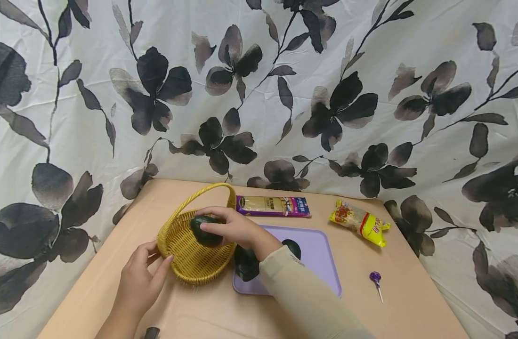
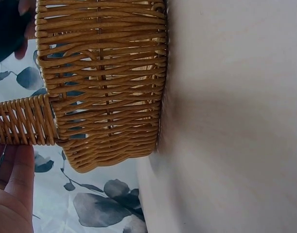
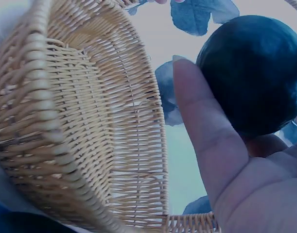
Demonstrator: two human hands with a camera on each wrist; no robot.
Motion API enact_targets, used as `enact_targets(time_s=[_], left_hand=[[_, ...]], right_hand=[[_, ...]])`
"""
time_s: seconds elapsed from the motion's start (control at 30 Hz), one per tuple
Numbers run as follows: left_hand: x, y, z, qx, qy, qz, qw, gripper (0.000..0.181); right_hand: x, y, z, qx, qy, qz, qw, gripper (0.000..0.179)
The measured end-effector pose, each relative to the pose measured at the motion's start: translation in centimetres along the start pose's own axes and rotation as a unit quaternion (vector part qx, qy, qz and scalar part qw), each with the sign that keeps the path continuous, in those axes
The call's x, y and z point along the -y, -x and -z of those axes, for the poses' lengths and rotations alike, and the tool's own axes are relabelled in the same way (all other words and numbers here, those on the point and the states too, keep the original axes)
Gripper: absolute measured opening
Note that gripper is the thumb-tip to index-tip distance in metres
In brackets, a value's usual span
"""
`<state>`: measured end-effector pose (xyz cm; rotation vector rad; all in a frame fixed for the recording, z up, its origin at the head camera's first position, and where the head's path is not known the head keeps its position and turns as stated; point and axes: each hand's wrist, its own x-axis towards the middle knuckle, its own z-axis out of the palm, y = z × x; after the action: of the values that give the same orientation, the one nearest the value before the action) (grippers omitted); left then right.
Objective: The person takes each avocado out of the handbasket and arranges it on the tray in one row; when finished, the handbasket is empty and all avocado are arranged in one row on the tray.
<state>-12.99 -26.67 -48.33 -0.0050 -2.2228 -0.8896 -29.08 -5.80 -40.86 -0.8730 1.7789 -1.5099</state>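
Observation:
My right hand (image 1: 229, 226) grips a dark green avocado (image 1: 206, 230) just above the inside of a yellow wicker basket (image 1: 187, 263). In the right wrist view the avocado (image 3: 253, 73) sits between my thumb and fingers over the woven basket wall (image 3: 90, 131). My left hand (image 1: 142, 275) rests against the basket's near left rim with fingers fairly straight. The left wrist view shows the basket's side (image 2: 104, 82) and its handle (image 2: 22, 121) close by. Two more avocados (image 1: 247, 263) lie on a purple tray (image 1: 322, 268), partly hidden by my right forearm.
A purple-ended noodle packet (image 1: 272, 206) lies behind the tray. A yellow snack bag (image 1: 360, 222) sits at the back right and a purple lollipop (image 1: 375, 278) lies right of the tray. A flower-print cloth (image 1: 259, 94) hangs behind the tan table (image 1: 411, 301).

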Motion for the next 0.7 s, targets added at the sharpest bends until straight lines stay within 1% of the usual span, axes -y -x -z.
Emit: enact_targets(time_s=[0.1, 0.2, 0.33, 0.43, 0.7], left_hand=[[-0.1, 0.1, 0.0, 0.0, 0.0, 0.001, 1.0, 0.048], [-0.1, 0.1, 0.1, -0.002, -0.002, -0.003, 1.0, 0.048], [-0.1, 0.1, 0.1, -0.005, -0.004, -0.008, 0.9999, 0.048], [-0.1, 0.1, 0.0, -0.002, -0.004, -0.005, 1.0, 0.048], [-0.3, 0.1, 0.0, 0.004, -0.008, 0.006, 0.9999, 0.049]], right_hand=[[-0.5, 0.6, 0.3, 0.0, -0.043, 0.003, 0.9991, 0.04], [-0.8, 1.4, 0.7, -0.001, -0.063, 0.003, 0.998, 0.04], [-1.2, 2.7, 1.1, 0.005, -0.07, -0.001, 0.9975, 0.047], [-1.5, 3.8, 1.4, 0.007, -0.071, -0.002, 0.9974, 0.051], [-1.9, 6.3, 2.7, -0.016, -0.086, 0.005, 0.9962, 0.061]])
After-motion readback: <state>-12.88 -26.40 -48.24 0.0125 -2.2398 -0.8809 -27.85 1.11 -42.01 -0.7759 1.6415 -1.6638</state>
